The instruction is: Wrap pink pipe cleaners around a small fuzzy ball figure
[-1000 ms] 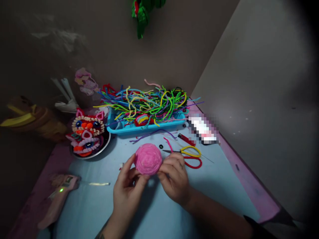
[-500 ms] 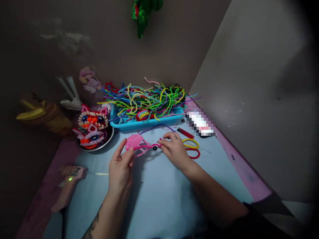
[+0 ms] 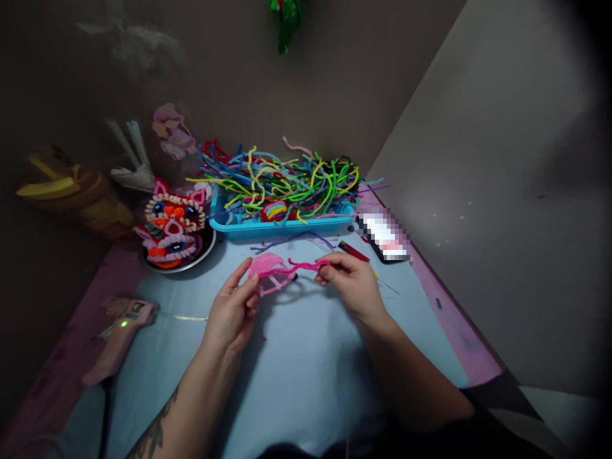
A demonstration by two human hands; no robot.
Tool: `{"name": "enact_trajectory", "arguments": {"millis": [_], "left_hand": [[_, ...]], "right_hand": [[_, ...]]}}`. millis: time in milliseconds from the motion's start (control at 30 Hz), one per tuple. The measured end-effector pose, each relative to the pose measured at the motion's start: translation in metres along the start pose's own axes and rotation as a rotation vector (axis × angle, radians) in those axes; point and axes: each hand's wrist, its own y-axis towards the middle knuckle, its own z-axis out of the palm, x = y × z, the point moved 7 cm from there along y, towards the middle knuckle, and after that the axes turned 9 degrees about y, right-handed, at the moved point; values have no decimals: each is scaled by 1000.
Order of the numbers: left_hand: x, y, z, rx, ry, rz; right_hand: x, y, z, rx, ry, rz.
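My left hand [image 3: 233, 312] is closed in a pinch on a pink openwork piece [image 3: 268, 262], which has a solid patch at its upper left and thin ribs below. Across its front runs a bright pink pipe cleaner [image 3: 306, 265], also at my left fingertips. The other end of that pipe cleaner is pinched between the thumb and fingers of my right hand [image 3: 356, 284]. A small black bead [image 3: 295, 276] shows at the right edge of the openwork piece. Behind my right hand the scissors are almost wholly hidden.
A blue tray [image 3: 287, 227] heaped with coloured pipe cleaners [image 3: 282, 182] stands at the back. To its left, a metal bowl [image 3: 191, 265] holds fuzzy lion heads [image 3: 174, 220]. A pink glue gun [image 3: 117, 341] lies left. A red lighter [image 3: 352, 251] and a phone [image 3: 382, 236] lie right.
My right hand has moved slightly right and turned, drawing the pink pipe cleaner out to the right. Its fingers now cover most of the scissors. The view has shifted a little.
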Motion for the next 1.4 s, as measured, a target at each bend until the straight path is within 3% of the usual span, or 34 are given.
{"name": "enact_trajectory", "arguments": {"millis": [133,400,700,967,1133,1267,1400], "left_hand": [[0,-2,0,-12,-21,-25],[-1,0,-5,-35,72,12],[14,-1,3,77,109,-152],[24,-5,11,110,89,-227],[22,-7,13,98,54,-196],[19,-4,9,49,-2,-147],[11,-2,-2,-75,-11,11]], "right_hand": [[2,-3,1,22,138,-17],[11,-8,2,61,93,-91],[4,-6,17,218,-29,-14],[-20,-7,23,94,190,124],[-20,-11,30,126,104,9],[-13,-14,28,128,-198,-116],[19,-32,28,-47,-468,-509]]}}
